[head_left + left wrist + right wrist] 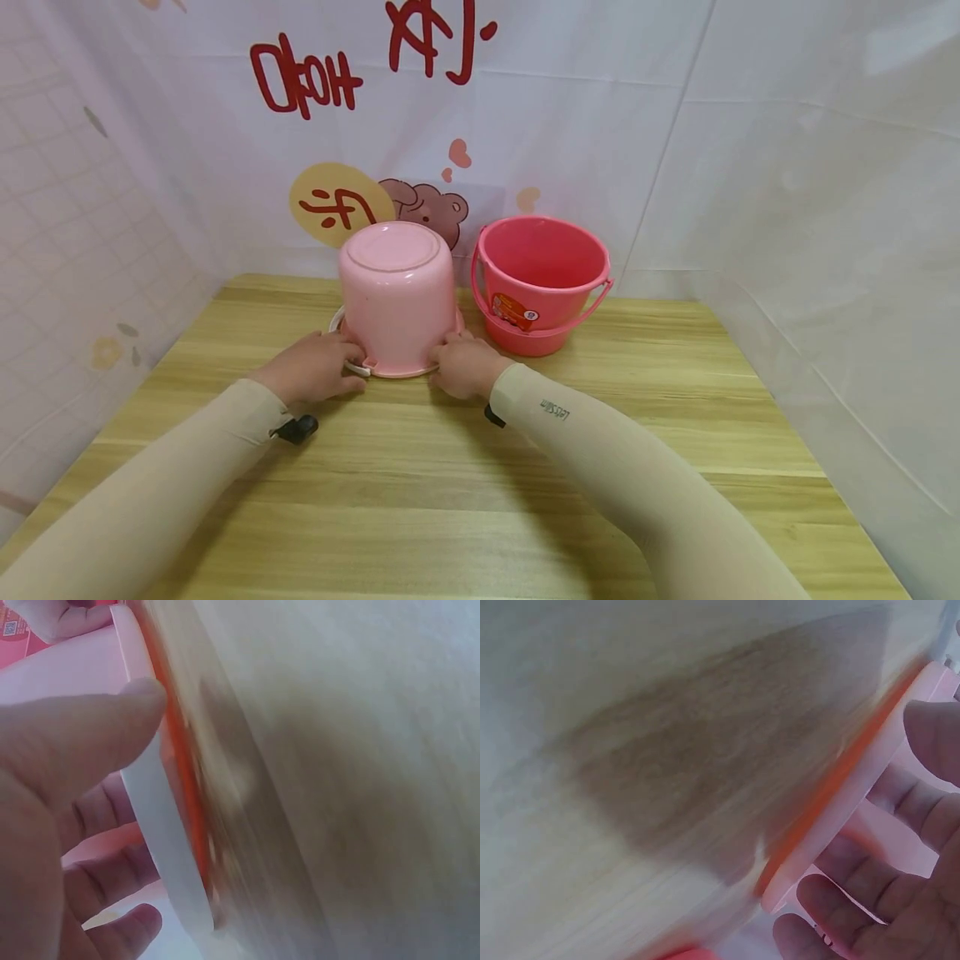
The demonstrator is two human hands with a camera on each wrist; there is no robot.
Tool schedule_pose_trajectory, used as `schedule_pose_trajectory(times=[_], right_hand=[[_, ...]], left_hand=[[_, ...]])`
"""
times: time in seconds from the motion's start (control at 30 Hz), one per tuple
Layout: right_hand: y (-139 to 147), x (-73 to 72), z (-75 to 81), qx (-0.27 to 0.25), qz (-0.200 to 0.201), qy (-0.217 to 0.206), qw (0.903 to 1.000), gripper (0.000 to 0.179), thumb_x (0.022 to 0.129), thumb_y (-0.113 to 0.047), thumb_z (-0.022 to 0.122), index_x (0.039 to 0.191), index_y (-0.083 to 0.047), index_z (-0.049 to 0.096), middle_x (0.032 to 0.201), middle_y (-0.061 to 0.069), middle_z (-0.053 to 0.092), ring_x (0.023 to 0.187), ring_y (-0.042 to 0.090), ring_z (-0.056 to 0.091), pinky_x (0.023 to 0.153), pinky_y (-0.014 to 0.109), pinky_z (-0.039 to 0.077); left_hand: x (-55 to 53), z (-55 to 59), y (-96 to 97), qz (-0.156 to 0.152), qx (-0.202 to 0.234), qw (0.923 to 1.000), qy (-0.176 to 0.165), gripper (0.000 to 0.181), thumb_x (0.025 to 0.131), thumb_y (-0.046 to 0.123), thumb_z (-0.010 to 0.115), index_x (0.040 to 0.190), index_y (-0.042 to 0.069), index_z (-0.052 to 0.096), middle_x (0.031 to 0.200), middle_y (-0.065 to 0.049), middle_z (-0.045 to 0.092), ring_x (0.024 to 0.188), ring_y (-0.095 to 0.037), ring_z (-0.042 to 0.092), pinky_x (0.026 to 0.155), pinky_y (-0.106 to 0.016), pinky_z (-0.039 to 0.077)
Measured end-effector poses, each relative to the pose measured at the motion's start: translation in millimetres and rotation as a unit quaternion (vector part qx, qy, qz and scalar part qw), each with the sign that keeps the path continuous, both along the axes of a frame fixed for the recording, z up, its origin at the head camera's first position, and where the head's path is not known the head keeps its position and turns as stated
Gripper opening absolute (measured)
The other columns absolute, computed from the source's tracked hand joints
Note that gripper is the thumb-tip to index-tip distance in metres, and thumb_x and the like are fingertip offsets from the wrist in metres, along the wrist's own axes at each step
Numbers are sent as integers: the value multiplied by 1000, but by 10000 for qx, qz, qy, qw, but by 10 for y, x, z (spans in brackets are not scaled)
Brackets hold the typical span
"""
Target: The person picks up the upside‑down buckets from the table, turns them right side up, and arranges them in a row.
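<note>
A light pink bucket [397, 312] stands upside down on the wooden table, its base facing up. My left hand [318, 367] holds its rim at the left front, thumb over the edge in the left wrist view and fingers along the wall. Beside that thumb runs the bucket's white handle [161, 814]. My right hand [467, 367] grips the rim at the right front, its fingers spread along the wall in the right wrist view. Under the rim an orange strip [829, 787] shows, close over the tabletop. The bucket's inside is hidden.
Right of the light pink bucket, a darker pink bucket [551, 312] stands upright with its handle lowered in front. Behind both hangs a white printed curtain [600, 125], with more sheeting along the sides. The wooden table [420, 508] extends toward me.
</note>
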State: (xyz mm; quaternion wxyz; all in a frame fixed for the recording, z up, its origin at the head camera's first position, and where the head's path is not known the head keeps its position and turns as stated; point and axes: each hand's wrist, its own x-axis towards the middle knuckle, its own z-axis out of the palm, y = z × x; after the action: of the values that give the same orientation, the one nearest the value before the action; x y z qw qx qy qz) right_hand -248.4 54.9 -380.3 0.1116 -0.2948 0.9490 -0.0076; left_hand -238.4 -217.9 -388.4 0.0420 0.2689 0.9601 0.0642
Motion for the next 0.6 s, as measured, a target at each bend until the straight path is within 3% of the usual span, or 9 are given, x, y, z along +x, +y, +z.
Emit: schedule_pose_trajectory(times=[0.13, 0.37, 0.6], right_hand=[[5, 1, 11, -203, 23, 98, 9997, 25, 106, -39, 60, 119, -20, 71, 124, 9, 62, 118, 28, 54, 108, 44, 49], [8, -7, 38, -478, 176, 434, 9978, 27, 107, -39, 59, 120, -18, 70, 118, 6, 65, 117, 25, 57, 108, 42, 49], [-3, -34, 34, -975, -81, 549, 9937, 21, 105, -36, 65, 115, -20, 73, 118, 4, 64, 120, 24, 56, 118, 42, 43]], left_hand=[[3, 8, -6, 37, 80, 9999, 79, 32, 89, 36, 84, 112, 15, 76, 122, -4, 69, 117, -28, 64, 109, -61, 45], [3, 26, -42, 145, 356, 9989, 254, 27, 87, 34, 86, 105, 17, 75, 116, -3, 71, 113, -25, 65, 112, -62, 43], [23, 68, -30, 61, 511, 9958, 763, 16, 93, 29, 81, 96, 16, 74, 111, -5, 71, 111, -28, 66, 98, -52, 52]])
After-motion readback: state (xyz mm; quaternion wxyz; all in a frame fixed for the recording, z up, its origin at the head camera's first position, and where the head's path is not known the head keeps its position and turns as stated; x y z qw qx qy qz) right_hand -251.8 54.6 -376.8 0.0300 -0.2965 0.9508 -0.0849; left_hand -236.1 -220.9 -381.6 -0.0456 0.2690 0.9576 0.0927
